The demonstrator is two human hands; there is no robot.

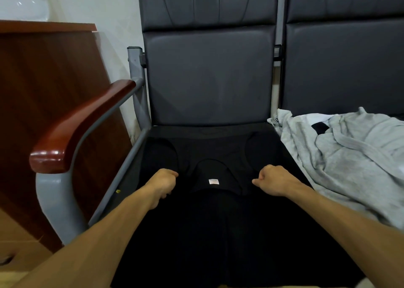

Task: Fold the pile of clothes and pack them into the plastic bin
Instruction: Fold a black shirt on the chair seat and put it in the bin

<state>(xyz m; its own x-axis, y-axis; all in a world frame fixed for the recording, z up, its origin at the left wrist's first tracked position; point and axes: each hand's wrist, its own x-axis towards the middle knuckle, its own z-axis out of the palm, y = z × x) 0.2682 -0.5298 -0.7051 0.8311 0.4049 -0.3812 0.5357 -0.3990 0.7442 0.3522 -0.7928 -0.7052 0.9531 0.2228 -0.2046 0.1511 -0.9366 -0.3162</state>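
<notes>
We see a black sleeveless fabric top (209, 222) spread flat on the dark padded chair seat (271, 139), its small white neck label (213, 181) facing up between our hands. Our left hand (162, 181) and right hand (273, 179) each have fingers curled, pinching the top at a shoulder strap. A crumpled heap of light grey clothes (341, 156) lies on the neighbouring seat to the right, just beside the top.

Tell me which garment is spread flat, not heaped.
The black sleeveless top, spread on the left chair with its white neck label showing. The left hand and right hand pinch its shoulders. The grey garment lies crumpled on the next chair.
</notes>
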